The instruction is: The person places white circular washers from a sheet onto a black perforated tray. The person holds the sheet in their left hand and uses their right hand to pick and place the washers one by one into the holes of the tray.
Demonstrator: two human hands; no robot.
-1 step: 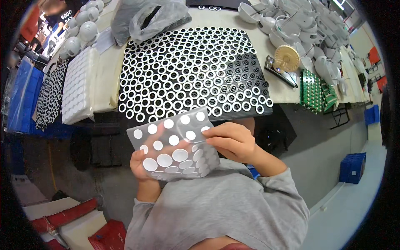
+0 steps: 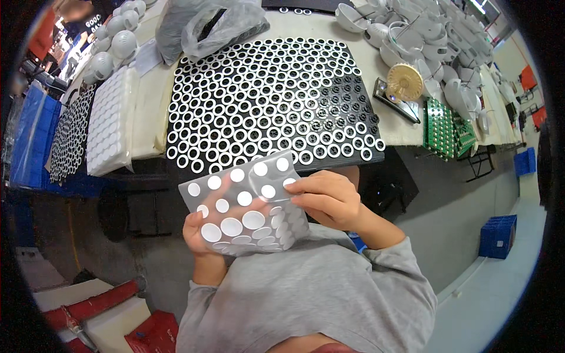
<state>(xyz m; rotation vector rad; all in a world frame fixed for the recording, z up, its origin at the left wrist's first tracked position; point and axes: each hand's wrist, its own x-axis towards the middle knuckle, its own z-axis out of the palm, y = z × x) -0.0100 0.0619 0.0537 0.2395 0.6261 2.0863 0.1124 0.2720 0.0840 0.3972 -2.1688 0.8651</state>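
A clear plastic sheet carrying several white round discs is held up in front of my chest. My left hand grips its lower left edge from underneath. My right hand pinches the sheet's right edge, fingertips on a disc near the upper right corner. Just beyond the sheet, on the table, lies a black tray studded with pegs. White rings cover most of it; a patch at its right side shows bare black pegs.
A stack of white disc sheets and another black ring tray lie at the left. A crumpled plastic bag sits behind the tray. A gold disc, green circuit boards and white housings lie at the right. Blue crates stand on the floor.
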